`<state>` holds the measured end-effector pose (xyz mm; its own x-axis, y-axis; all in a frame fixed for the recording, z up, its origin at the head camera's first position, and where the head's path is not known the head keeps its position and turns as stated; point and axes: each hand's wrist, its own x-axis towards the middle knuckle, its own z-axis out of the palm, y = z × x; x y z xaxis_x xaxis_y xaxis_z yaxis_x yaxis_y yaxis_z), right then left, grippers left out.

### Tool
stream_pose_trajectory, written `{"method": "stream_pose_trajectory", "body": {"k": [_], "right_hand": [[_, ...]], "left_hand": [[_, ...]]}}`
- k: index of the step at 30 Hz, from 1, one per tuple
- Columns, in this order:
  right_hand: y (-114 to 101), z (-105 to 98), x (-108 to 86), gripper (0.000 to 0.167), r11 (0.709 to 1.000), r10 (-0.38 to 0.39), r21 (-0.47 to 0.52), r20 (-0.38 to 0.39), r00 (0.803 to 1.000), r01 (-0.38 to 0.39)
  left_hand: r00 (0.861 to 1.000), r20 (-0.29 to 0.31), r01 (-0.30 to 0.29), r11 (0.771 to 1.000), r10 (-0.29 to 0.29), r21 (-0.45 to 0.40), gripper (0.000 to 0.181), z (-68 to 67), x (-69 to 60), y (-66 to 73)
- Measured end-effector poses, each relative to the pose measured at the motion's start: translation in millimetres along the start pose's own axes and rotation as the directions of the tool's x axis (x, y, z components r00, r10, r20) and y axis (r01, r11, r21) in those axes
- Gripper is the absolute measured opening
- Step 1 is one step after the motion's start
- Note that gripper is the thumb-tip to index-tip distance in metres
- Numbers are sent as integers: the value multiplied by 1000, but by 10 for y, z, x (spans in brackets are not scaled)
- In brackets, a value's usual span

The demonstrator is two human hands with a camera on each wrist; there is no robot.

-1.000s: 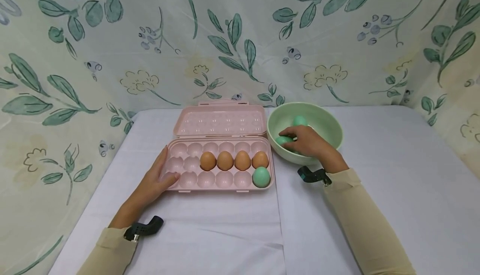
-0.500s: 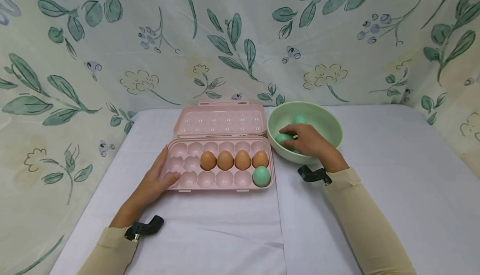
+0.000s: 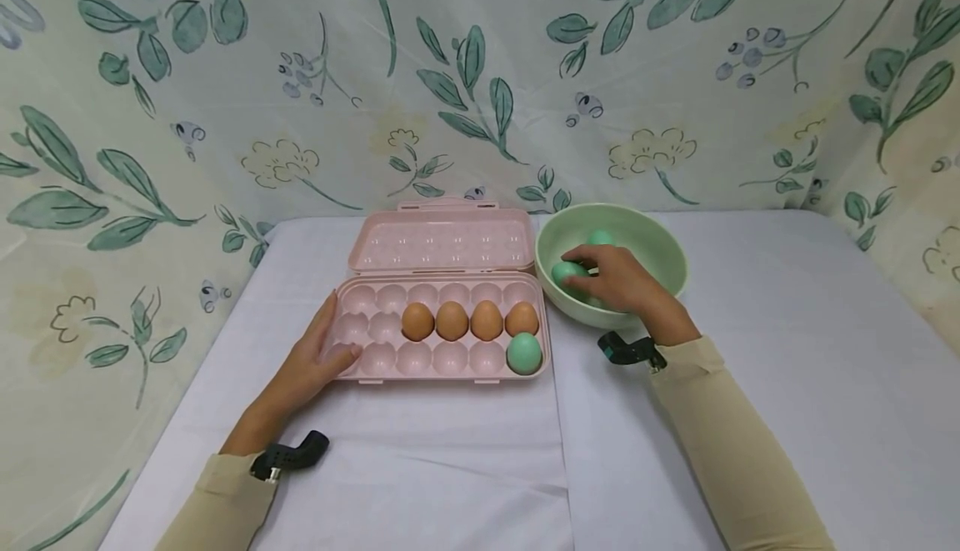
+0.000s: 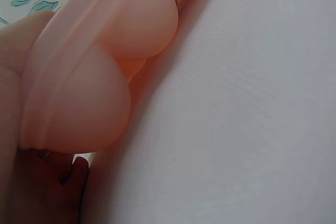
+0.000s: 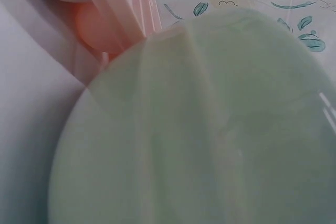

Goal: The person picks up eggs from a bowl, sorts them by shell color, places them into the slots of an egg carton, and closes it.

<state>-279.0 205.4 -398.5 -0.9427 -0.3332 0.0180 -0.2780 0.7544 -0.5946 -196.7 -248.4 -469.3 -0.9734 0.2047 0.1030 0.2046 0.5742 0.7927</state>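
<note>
My left hand grips the left end of a pink egg carton, thumb over its front corner and fingers along its left side. In the left wrist view, the carton's rounded cups show from below. Several brown eggs fill the right part of the middle row. One green egg sits in the front row's right-end cup. Inside a pale green bowl, my right hand pinches another green egg between thumb and fingers. The right wrist view shows only the bowl's outer wall, hiding this hand.
Behind the carton lies its opened lid. One more green egg is at the back of the bowl, which stands against the carton's right end. A white cloth covers the table, and a leaf-patterned curtain hangs behind.
The green egg between my right fingers has risen slightly within the bowl. My left hand and the carton have stayed put.
</note>
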Motion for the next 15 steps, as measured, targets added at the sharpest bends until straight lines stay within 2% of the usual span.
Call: {"method": "stream_pose_trajectory", "body": {"k": [15], "right_hand": [[8,-3,13,39,1000,-14,20,-62,998,15]], "left_hand": [[1000,-4,3,1000,-3,7,96,8,2,6]]}}
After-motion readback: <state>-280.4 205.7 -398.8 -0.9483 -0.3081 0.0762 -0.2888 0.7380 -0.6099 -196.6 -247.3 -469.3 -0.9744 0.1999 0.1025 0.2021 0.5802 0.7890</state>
